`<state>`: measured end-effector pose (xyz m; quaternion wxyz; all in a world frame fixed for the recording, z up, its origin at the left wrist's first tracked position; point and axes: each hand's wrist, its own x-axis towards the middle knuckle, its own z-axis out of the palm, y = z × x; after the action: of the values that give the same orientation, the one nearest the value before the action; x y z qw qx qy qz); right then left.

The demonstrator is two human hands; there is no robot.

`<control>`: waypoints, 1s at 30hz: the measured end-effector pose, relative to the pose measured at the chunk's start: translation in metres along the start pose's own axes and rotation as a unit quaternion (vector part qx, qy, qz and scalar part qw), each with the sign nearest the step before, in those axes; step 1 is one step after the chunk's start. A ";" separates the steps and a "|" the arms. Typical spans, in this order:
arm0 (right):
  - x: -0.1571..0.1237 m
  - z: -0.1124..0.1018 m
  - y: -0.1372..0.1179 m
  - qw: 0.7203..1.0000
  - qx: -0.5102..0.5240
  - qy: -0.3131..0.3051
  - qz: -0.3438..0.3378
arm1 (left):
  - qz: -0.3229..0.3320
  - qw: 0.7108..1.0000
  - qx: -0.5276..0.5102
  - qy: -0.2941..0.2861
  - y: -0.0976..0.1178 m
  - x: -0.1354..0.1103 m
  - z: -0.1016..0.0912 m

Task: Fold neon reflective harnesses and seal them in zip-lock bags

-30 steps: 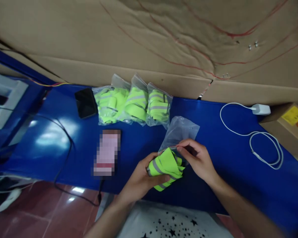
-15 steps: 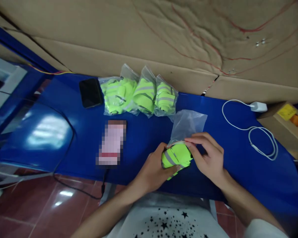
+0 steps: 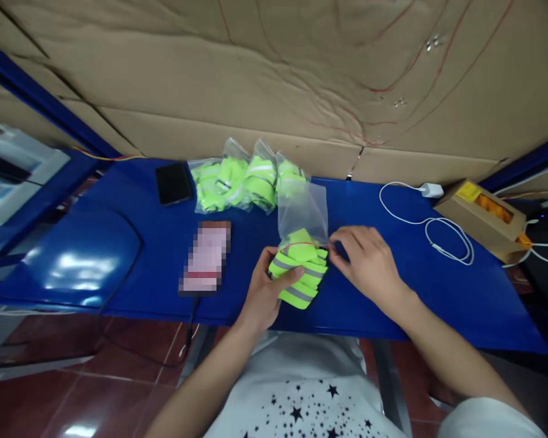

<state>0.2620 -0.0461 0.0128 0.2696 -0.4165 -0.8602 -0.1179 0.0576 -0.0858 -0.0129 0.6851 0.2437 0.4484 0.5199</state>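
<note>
My left hand [image 3: 267,289] grips a folded neon-yellow reflective vest [image 3: 299,280] with grey stripes, thumb across its front. The top of the vest sits in the mouth of a clear zip bag [image 3: 304,210], whose red-lined opening crosses the fabric. At the right end of that opening, my right hand [image 3: 363,258] pinches the bag's edge between thumb and fingers. Behind, several bagged neon-yellow bundles [image 3: 260,179] lie in a row, and the clear bag overlaps the rightmost one in view.
On the blue table [image 3: 369,310], a dark phone [image 3: 173,184] and a pixelated phone-like device [image 3: 205,258] with a cable lie left. A white charging cable [image 3: 447,228] and a cardboard box [image 3: 481,219] are at right. A cardboard-covered wall [image 3: 210,79] stands behind.
The bag's mouth has come down over more of the vest's top. My right hand has shifted to the mouth's right corner. The whole view has also shifted.
</note>
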 end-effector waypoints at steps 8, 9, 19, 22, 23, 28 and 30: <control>-0.009 0.019 -0.017 0.996 0.049 0.066 -0.013 | 0.074 0.994 -0.053 0.069 0.005 0.013 0.010; -0.011 0.020 -0.017 0.997 0.049 0.063 -0.017 | 0.075 0.993 -0.063 0.072 0.004 0.015 0.012; -0.007 0.016 -0.003 0.927 0.361 -0.055 0.083 | 0.156 0.984 0.072 0.046 0.003 0.026 0.003; -0.003 0.011 0.001 0.947 0.306 -0.006 0.099 | 0.208 0.960 0.181 0.051 0.002 0.026 -0.005; -0.003 0.010 0.001 0.963 0.255 0.021 0.088 | 0.222 0.948 0.223 0.051 0.001 0.025 -0.006; -0.007 0.017 -0.006 0.990 0.120 0.065 -0.042 | 0.249 0.900 0.356 0.030 -0.009 0.023 0.002; -0.010 0.022 -0.009 0.990 0.105 0.079 -0.055 | 0.254 0.892 0.372 0.024 -0.010 0.023 0.006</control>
<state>0.2520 -0.0490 -0.0108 0.3717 -0.3271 -0.8657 -0.0739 0.0691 -0.0673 -0.0261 0.3776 0.5736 0.5481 0.4775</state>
